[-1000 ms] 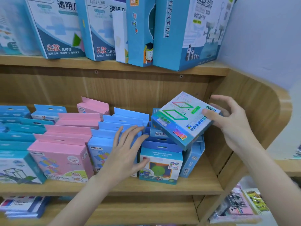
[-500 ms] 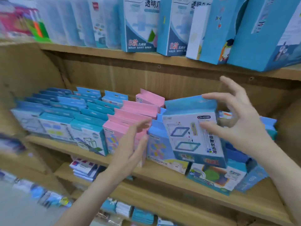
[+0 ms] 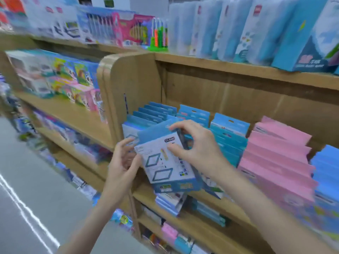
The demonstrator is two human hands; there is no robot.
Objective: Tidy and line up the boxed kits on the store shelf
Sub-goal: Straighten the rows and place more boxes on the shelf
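Observation:
A white and blue boxed kit [image 3: 166,163] with parallelogram outlines on its face is held tilted at the left end of the middle shelf [image 3: 201,202]. My right hand [image 3: 196,145] pinches its top right corner and face. My left hand [image 3: 122,160] cups its left edge. Behind it stand rows of upright blue kits [image 3: 227,136], and pink kits [image 3: 278,154] fill the row to the right. More blue kits [image 3: 326,173] sit at the far right edge.
A wooden side panel [image 3: 132,92] closes the shelf just left of the held kit. Tall blue boxes [image 3: 275,30] line the top shelf. More boxes lie on the lower shelf [image 3: 172,200]. Another shelf unit [image 3: 60,114] and grey floor [image 3: 33,189] are to the left.
The view has swung left along the shelf. My right hand has carried the kit from the right end to the left end, and my left hand has come onto its left edge.

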